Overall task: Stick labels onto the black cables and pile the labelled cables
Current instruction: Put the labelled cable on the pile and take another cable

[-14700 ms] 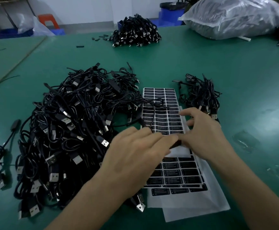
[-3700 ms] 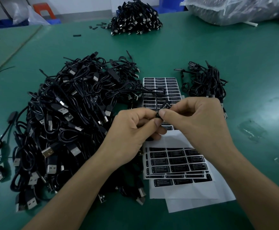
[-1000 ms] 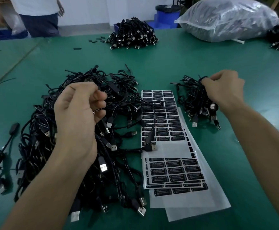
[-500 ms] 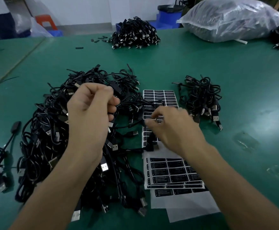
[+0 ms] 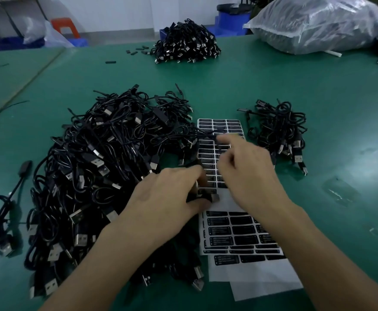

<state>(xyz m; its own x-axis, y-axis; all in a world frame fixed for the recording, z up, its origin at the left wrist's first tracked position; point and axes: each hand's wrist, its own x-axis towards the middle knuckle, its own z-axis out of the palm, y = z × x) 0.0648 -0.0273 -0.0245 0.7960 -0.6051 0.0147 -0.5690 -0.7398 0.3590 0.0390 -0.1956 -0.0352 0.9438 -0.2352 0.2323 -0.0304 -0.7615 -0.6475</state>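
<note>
A big tangle of black USB cables (image 5: 107, 164) lies left of centre on the green table (image 5: 318, 86). A smaller pile of cables (image 5: 280, 133) sits to the right of the label sheets. The upper label sheet (image 5: 219, 124) holds rows of black labels; a lower sheet (image 5: 235, 234) lies nearer me. My left hand (image 5: 167, 198) is closed on a black cable, its plug end (image 5: 214, 197) showing at my thumb over the sheet. My right hand (image 5: 244, 171) hovers over the upper sheet, its fingertips blurred on the label rows.
Another cable heap (image 5: 185, 43) and a large clear plastic bag (image 5: 318, 23) sit at the table's far side. A lone cable (image 5: 3, 209) lies at the far left. Clear film scraps (image 5: 340, 194) lie on the right. A blue bin (image 5: 230, 16) stands behind.
My left hand has come down from above the big pile to the label sheet with a cable. My right hand has left the small pile and now sits over the label rows.
</note>
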